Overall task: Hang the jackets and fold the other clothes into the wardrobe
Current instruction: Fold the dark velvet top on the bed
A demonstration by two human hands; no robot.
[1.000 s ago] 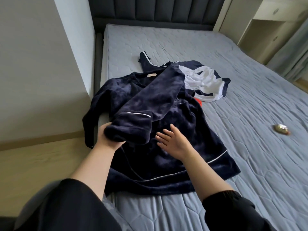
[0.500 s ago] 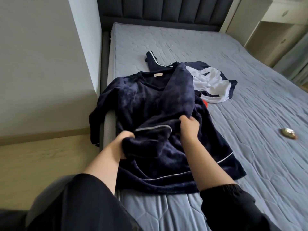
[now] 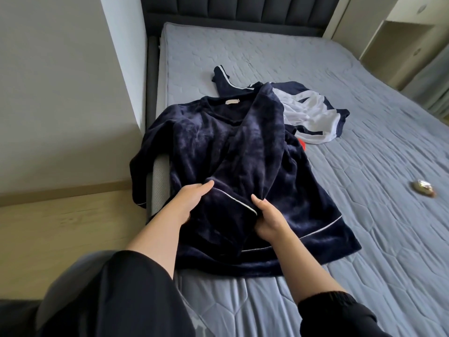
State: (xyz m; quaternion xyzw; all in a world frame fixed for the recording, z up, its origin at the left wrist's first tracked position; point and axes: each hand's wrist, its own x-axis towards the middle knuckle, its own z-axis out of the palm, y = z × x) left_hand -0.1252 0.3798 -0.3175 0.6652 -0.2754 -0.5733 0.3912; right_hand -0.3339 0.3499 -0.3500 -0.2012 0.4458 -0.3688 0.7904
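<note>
Nearest me the mattress (image 3: 243, 302) shows bare quilted grey below the hem, between my forearms, and lies wide open to my right. My left hand (image 3: 194, 200) and right hand (image 3: 269, 222) hold the folded-over sleeve (image 3: 245, 171) at its cuff, one on each side, thumbs on top and fingers curled out of sight under the cloth. To my left the room is tight. The navy top (image 3: 199, 142) lies at the mattress's left edge, its other sleeve spilling over the side rail toward the wooden floor (image 3: 60, 227), with the wall (image 3: 60, 93) close beyond. The top lies flat, hem toward me, collar and label toward the headboard (image 3: 243, 10), its long axis running up the bed. It is dark plush velvet with thin white piping at cuff and hem. Just behind it, touching, lies a crumpled white and navy garment (image 3: 313, 117). A small shiny object (image 3: 422, 188) sits well apart on the right.
</note>
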